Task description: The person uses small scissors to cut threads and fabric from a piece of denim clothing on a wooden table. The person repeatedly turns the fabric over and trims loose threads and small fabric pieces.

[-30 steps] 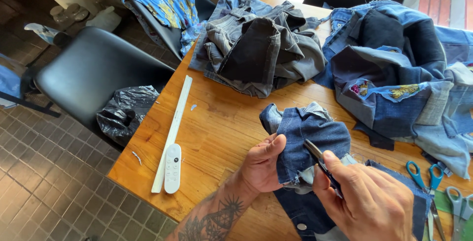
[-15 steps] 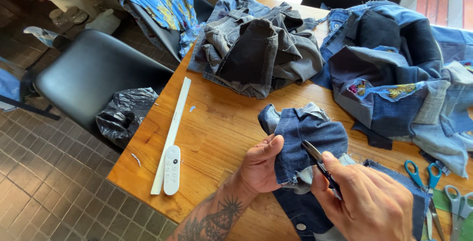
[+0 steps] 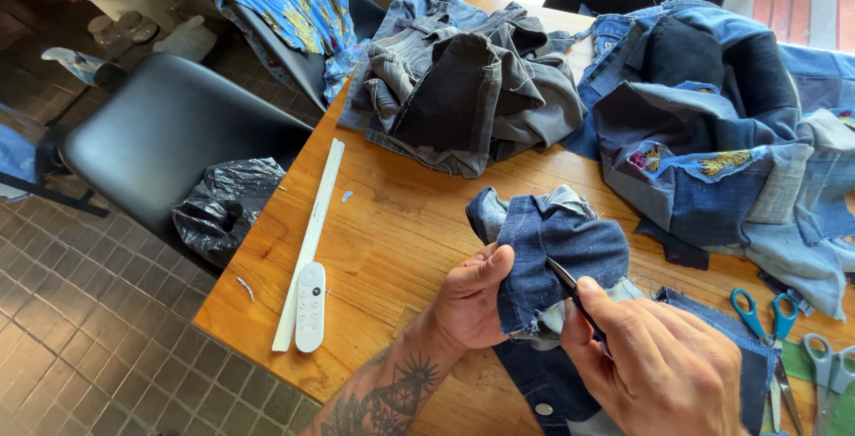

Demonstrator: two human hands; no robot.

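My left hand (image 3: 470, 301) grips a bunched piece of dark blue denim (image 3: 557, 244) just above the wooden table (image 3: 392, 231), thumb pressed on the fabric. My right hand (image 3: 659, 369) holds a thin dark tool (image 3: 570, 285), its tip pushed into the denim near a fold. More of the same dark denim, with a metal button (image 3: 537, 408), lies under both hands at the table's front edge.
A white ruler (image 3: 312, 231) and white remote (image 3: 310, 307) lie at the left. Piles of grey jeans (image 3: 472, 80) and patched blue denim (image 3: 712, 124) fill the back. Blue-handled scissors (image 3: 766, 329) and grey-handled scissors (image 3: 828, 374) lie at the right. A black chair (image 3: 169, 133) carries a black plastic bag (image 3: 223, 209).
Both hands stay on the denim. The fabric has shifted slightly as the tool works along the fold.
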